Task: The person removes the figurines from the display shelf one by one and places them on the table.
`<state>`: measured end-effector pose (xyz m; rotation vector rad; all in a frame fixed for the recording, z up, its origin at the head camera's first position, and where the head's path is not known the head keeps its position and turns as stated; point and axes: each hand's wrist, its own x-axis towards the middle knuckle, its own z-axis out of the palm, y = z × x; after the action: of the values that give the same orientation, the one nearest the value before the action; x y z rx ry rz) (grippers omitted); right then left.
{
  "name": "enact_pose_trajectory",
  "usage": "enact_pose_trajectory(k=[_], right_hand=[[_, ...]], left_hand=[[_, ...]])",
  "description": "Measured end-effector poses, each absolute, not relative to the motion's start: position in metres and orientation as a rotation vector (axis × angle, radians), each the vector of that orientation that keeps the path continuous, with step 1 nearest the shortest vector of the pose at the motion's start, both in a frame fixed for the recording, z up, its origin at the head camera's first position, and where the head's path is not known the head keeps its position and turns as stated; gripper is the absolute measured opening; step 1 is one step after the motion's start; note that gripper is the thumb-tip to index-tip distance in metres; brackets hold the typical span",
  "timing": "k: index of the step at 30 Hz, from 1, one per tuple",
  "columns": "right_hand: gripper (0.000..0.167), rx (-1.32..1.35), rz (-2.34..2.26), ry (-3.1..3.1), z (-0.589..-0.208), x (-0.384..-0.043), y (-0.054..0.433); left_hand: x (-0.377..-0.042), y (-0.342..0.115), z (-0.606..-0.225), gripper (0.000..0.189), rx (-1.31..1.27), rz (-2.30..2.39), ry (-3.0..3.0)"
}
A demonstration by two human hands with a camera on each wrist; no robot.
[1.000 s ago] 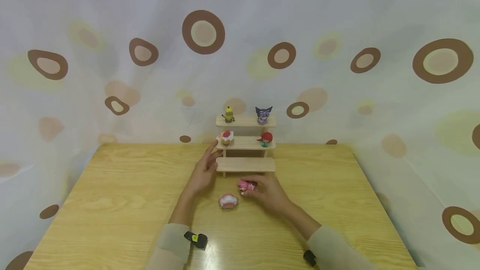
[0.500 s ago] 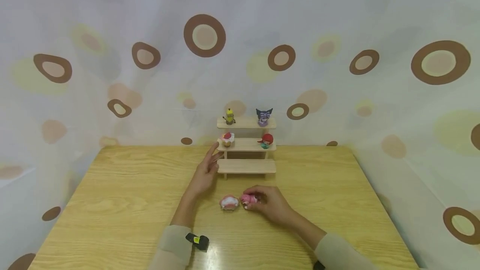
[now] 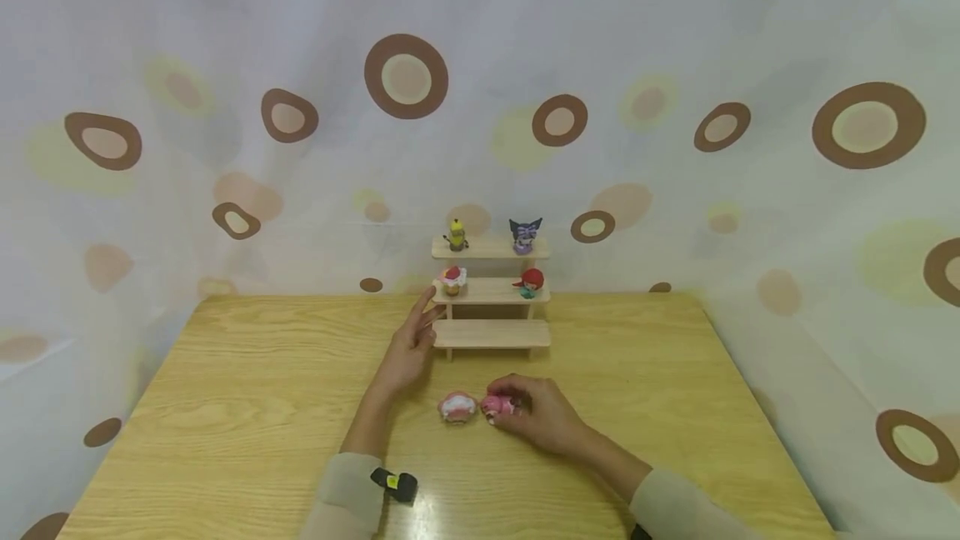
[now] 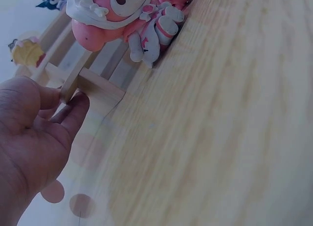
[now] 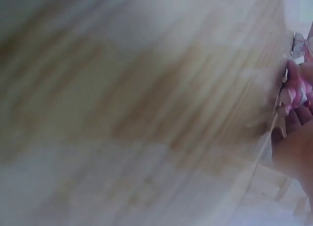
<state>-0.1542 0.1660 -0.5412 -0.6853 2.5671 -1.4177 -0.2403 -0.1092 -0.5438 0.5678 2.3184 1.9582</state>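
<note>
Thumb and fingers of the right hand [image 3: 546, 417] grasp the pink figure [image 3: 498, 406], thumb on its near side and index finger over its far side, and in the head view we see its left end showing beyond the fingertips. It sits low at the table [image 3: 262, 415], just beside the pink-and-white figure [image 3: 457, 407], though we cannot tell whether its underside touches the wood. In the right wrist view we find this grasp only at the frame's edge, partly cut off. The right forearm slants in from the lower right. The left hand [image 3: 407, 352] pinches the left end of the wooden shelf [image 3: 491, 333], thumb and fingers about a plank, and from the head we see its index finger stretched up toward the middle tier. That forearm rises steeply from a pale sleeve [image 3: 347, 486]. Beyond the hands, we count four figures: yellow [image 3: 457, 235] and dark-eared [image 3: 523, 237] on top, ice-cream-shaped [image 3: 453, 282] and red-haired [image 3: 531, 282] below.
</note>
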Motion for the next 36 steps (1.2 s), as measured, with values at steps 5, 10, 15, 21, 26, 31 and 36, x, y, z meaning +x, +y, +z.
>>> enact_pose_trajectory(k=[5,10,15,21,26,31,36], right_hand=[[0.045,-0.581,-1.468,2.619,-0.528,-0.162,0.172],[0.038,-0.535,-1.767,2.682,-0.505,-0.184,0.184],[0.035,-0.405,-2.154,2.694,-0.486,-0.205,0.194],[0.043,-0.316,-2.269,2.725,-0.477,-0.221,0.199],[0.049,-0.356,-2.283,2.693,-0.477,-0.231,0.199],[0.053,-0.414,-2.288,2.652,-0.478,-0.241,0.196],[0.053,-0.42,-2.256,2.64,-0.482,-0.251,0.193]], left_hand=[[-0.24,-0.11,-0.544,0.073,0.569,1.959,2.311],[-0.242,-0.11,-0.545,0.073,0.582,1.961,2.312],[-0.244,-0.11,-0.544,0.073,0.586,1.941,2.335],[-0.244,-0.108,-0.546,0.072,0.59,1.933,2.359],[-0.243,-0.109,-0.55,0.073,0.609,1.964,2.357],[-0.242,-0.109,-0.55,0.072,0.603,1.969,2.353],[-0.243,-0.109,-0.549,0.072,0.618,1.939,2.367]])
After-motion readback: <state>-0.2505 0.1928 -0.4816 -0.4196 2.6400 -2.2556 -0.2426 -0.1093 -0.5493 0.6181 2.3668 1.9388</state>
